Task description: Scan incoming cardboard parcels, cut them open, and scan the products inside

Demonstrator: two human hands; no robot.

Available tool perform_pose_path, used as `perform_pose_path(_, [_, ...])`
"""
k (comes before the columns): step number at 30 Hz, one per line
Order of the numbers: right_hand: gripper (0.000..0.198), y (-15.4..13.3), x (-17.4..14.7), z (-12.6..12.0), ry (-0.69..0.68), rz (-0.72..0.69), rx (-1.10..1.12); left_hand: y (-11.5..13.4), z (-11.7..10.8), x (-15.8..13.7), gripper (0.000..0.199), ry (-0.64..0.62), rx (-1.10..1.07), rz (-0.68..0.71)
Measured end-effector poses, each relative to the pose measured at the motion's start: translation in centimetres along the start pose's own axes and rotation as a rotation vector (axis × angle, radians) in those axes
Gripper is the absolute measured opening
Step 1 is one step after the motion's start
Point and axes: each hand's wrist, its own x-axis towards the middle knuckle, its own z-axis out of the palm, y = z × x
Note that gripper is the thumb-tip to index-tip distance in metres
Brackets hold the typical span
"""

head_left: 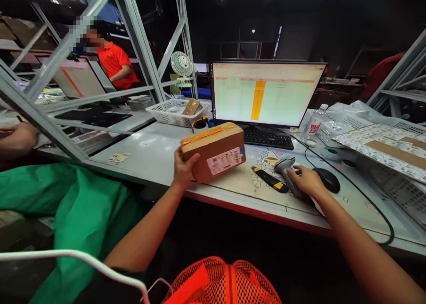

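My left hand grips the left end of a brown cardboard box, thumb on its front face. Yellow tape runs along the box's top, and a white printed shipping label faces me. The box is tilted at the desk's front edge. My right hand is closed around a grey barcode scanner low over the desk mat. Between box and scanner lies a yellow and black utility knife. A black computer mouse sits just right of my right hand.
Behind the box stand a lit monitor and a black keyboard. A white basket is at the back left. Label sheets lie over baskets at right, near a bottle. Metal shelf posts rise at left; a co-worker is beyond.
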Motion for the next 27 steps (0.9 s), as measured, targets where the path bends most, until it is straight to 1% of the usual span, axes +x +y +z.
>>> perform_pose_path(2, [0.07, -2.2, -0.7, 0.5, -0.066, 0.036, -0.06, -1.8, 1.7, -1.0, 0.113, -0.006, 0.0, -0.095])
perform_pose_path(3, [0.071, -3.0, -0.9, 0.7, -0.07, 0.062, -0.079, -2.5, 2.6, -1.3, 0.117, -0.033, 0.021, -0.1])
perform_pose_path(5, [0.07, -4.2, -1.0, 1.0, -0.071, 0.138, -0.094, -3.4, 3.7, -1.7, 0.121, -0.131, 0.085, -0.05])
perform_pose_path(7, [0.067, -4.8, -0.9, 0.9, -0.087, 0.198, -0.093, -3.6, 3.8, -2.1, 0.126, -0.225, 0.122, -0.031])
perform_pose_path(9, [0.066, -5.1, -1.0, 0.3, -0.095, 0.214, -0.084, -3.5, 3.1, -2.4, 0.134, -0.296, 0.142, -0.095])
perform_pose_path(11, [0.066, -5.1, -2.0, -0.9, -0.071, 0.142, -0.034, -3.4, 2.2, -2.8, 0.139, -0.347, 0.18, -0.191])
perform_pose_path(13, [0.07, -5.0, -3.9, -2.7, -0.059, -0.013, 0.093, -3.3, 1.5, -3.1, 0.137, -0.382, 0.231, -0.254])
perform_pose_path(14, [0.075, -5.1, -5.2, -3.7, -0.084, -0.101, 0.172, -3.4, 1.4, -3.2, 0.135, -0.391, 0.25, -0.262])
perform_pose_path(16, [0.083, -5.4, -7.9, -5.6, -0.205, -0.241, 0.299, -3.4, 1.3, -3.2, 0.134, -0.395, 0.259, -0.248])
perform_pose_path(17, [0.081, -5.7, -9.2, -6.4, -0.279, -0.285, 0.334, -3.4, 1.4, -3.2, 0.134, -0.394, 0.253, -0.242])
perform_pose_path(18, [0.073, -6.1, -10.3, -7.0, -0.342, -0.311, 0.354, -3.4, 1.5, -3.1, 0.135, -0.393, 0.246, -0.241])
perform_pose_path(20, [0.058, -6.9, -11.9, -7.8, -0.415, -0.334, 0.378, -3.5, 1.7, -3.0, 0.137, -0.395, 0.241, -0.249])
perform_pose_path(22, [0.052, -7.3, -12.3, -8.2, -0.442, -0.342, 0.401, -3.4, 1.7, -3.1, 0.138, -0.4, 0.241, -0.254])
perform_pose_path(24, [0.053, -7.3, -11.9, -8.1, -0.428, -0.333, 0.404, -3.3, 1.7, -3.2, 0.137, -0.411, 0.242, -0.249])
perform_pose_path(27, [0.065, -6.4, -9.8, -7.4, -0.303, -0.241, 0.382, -2.8, 1.3, -3.3, 0.143, -0.451, 0.302, -0.209])
